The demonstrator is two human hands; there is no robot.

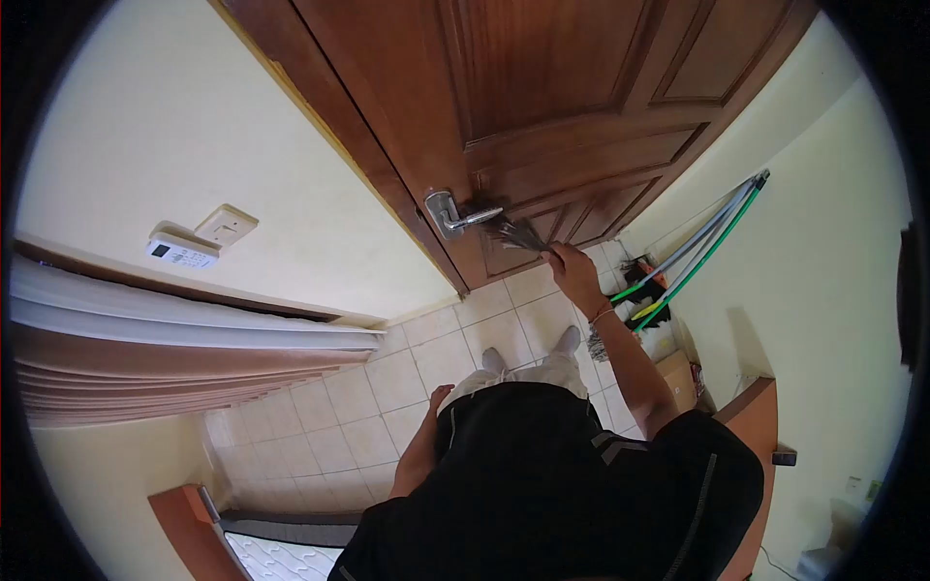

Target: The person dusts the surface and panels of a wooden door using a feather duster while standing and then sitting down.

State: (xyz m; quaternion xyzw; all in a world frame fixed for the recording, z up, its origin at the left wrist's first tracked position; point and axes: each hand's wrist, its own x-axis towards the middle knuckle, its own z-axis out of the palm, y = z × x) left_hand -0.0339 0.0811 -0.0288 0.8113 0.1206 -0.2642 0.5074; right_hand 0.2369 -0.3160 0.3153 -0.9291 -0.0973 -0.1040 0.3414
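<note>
My right hand [573,263] is closed around the near end of a dark grey feather duster [523,235]. The duster's feathery, blurred end reaches toward the brown wooden door [552,73], just below and beside the metal lever handle [470,217]. Whether the feathers touch the door surface, I cannot tell. My left hand [441,395] hangs low beside my hip, away from the door; its fingers are mostly hidden.
A light switch [227,226] and a white remote [182,250] are on the left wall, above a pink and white curtain [194,358]. Long green and grey poles [712,242] lean against the right wall, near a cardboard box [676,381]. A mattress [281,559] lies behind me.
</note>
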